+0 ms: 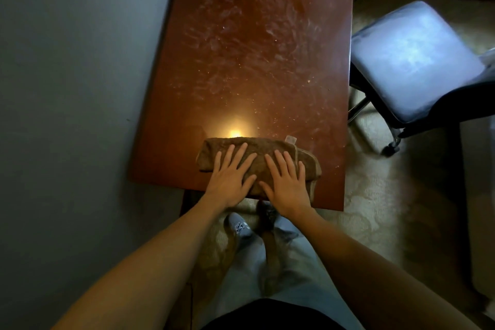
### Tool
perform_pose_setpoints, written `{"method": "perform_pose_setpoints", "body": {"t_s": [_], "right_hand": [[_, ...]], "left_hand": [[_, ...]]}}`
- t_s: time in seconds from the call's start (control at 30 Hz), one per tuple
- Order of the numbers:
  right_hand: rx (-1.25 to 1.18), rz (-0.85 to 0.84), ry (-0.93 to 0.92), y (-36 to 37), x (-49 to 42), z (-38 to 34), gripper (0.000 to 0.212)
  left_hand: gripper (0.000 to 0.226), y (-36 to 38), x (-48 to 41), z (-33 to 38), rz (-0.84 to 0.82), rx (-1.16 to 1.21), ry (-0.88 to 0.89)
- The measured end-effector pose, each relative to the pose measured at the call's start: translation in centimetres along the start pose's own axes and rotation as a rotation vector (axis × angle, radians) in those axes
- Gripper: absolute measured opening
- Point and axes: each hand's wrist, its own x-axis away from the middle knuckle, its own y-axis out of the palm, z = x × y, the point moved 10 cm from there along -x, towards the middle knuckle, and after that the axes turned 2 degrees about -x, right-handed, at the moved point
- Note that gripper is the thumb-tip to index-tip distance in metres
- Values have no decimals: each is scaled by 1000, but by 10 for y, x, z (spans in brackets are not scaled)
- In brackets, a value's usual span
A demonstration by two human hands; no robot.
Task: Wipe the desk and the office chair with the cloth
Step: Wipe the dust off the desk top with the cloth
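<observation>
A folded brown cloth (263, 151) lies on the near edge of the reddish-brown wooden desk (254, 48). My left hand (231, 174) presses flat on the cloth's left half, fingers spread and straight. My right hand (286, 178) presses flat on its right half, fingers also spread. A small white tag sticks up from the cloth's far right corner. Dust, smears and crumbs cover the desk top beyond the cloth. The office chair (417, 61), with a pale dusty seat, stands right of the desk.
A grey wall (75, 88) runs along the desk's left side. The chair's metal base and caster (391, 146) rest on patterned carpet (375, 195). My legs and shoes (241, 226) stand just before the desk's near edge. A lamp reflection glows beyond the cloth.
</observation>
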Motion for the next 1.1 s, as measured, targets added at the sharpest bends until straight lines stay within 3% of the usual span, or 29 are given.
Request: {"method": "perform_pose_setpoints", "body": {"t_s": [0.2, 0.33, 0.47, 0.67, 0.87, 1.0, 1.1], "right_hand": [[-68, 221, 14, -33, -10, 7, 33], [-191, 285, 3, -56, -9, 8, 38], [-171, 339, -27, -87, -5, 0, 34], [-321, 294, 37, -112, -4, -11, 35], [-423, 172, 101, -123, -9, -14, 29], [-374, 86, 144, -99, -15, -1, 28], [-449, 89, 212, -80, -12, 24, 32]], "left_hand": [[45, -24, -15, 3, 71, 73, 56], [38, -47, -13, 7, 95, 297, 11], [32, -85, 2, 16, 216, 349, 69], [32, -117, 17, 24, 318, 384, 24], [45, -124, 10, 21, 208, 487, 8], [32, -104, 6, 15, 105, 354, -21], [56, -80, 8, 9, 46, 245, -57]]}}
